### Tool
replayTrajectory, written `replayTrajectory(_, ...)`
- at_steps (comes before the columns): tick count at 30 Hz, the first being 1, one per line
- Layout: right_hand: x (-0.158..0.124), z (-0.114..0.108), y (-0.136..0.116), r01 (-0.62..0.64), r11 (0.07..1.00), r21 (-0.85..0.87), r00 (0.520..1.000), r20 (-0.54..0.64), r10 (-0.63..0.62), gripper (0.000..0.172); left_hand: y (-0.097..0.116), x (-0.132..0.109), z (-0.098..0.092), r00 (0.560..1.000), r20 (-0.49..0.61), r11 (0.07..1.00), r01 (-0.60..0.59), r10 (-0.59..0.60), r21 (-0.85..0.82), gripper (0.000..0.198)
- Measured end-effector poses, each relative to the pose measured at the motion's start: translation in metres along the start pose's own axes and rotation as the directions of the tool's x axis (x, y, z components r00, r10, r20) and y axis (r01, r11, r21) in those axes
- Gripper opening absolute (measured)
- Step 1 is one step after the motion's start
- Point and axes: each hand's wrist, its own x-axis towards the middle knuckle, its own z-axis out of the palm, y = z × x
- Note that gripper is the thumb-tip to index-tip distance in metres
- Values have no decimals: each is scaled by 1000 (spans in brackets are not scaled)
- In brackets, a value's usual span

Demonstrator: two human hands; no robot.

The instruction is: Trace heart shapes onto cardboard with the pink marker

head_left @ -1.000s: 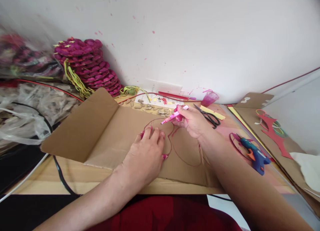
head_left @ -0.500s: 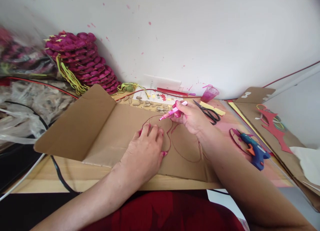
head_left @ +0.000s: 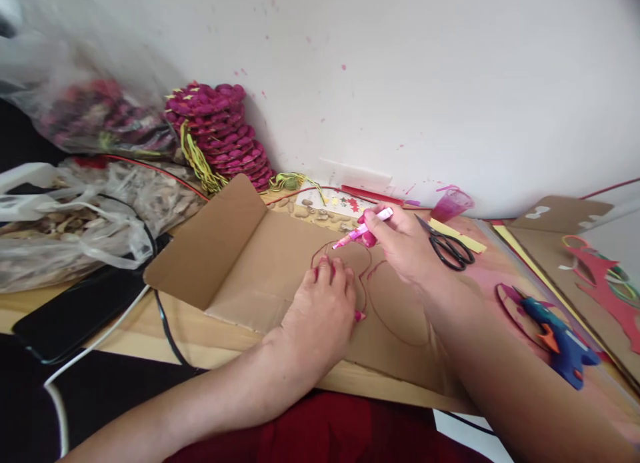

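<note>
My right hand (head_left: 403, 243) pinches a pink-smeared white marker (head_left: 363, 231), its dark tip pointing down and left above the brown cardboard (head_left: 290, 249). My left hand (head_left: 325, 303) lies on the cardboard with its fingers stretched and the thumb spread to the right, pressing down. Around its fingertips runs a curved reddish outline (head_left: 367, 283); whether this is a drawn line or the edge of a cut-out under the hand, I cannot tell. A second round line (head_left: 395, 333) curves across the cardboard to the right. Pink stains show on fingers of both hands.
Black-handled scissors (head_left: 450, 246), a pink-stained cup (head_left: 453, 203) and a blue glue gun (head_left: 557, 336) lie to the right. Peanuts (head_left: 320, 214) sit behind the cardboard. At the left are a stack of magenta pieces (head_left: 220, 129), plastic bags (head_left: 110, 216) and a black phone (head_left: 85, 316).
The view has turned left, so everything sits further right and more of the left side shows. The marker tip has come closer to my left fingertips.
</note>
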Motion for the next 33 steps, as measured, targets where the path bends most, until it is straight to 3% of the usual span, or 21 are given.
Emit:
replayTrajectory(8,6,37,-17,163,914,-373,971,226,-81,15,3,2,2,980,-197,991,-10,37,134,48)
replayTrajectory(18,5,45,-22,254,871,-420,942,311,-125,14,2,2,7,976,-214,994,-11,33,104,43)
replayTrajectory(24,3,46,-24,214,912,-350,915,399,-61,13,3,2,7,976,-218,995,-8,30,103,40)
replayTrajectory(33,13,45,-22,287,835,-469,933,333,-134,16,3,2,9,970,-241,990,1,34,142,49)
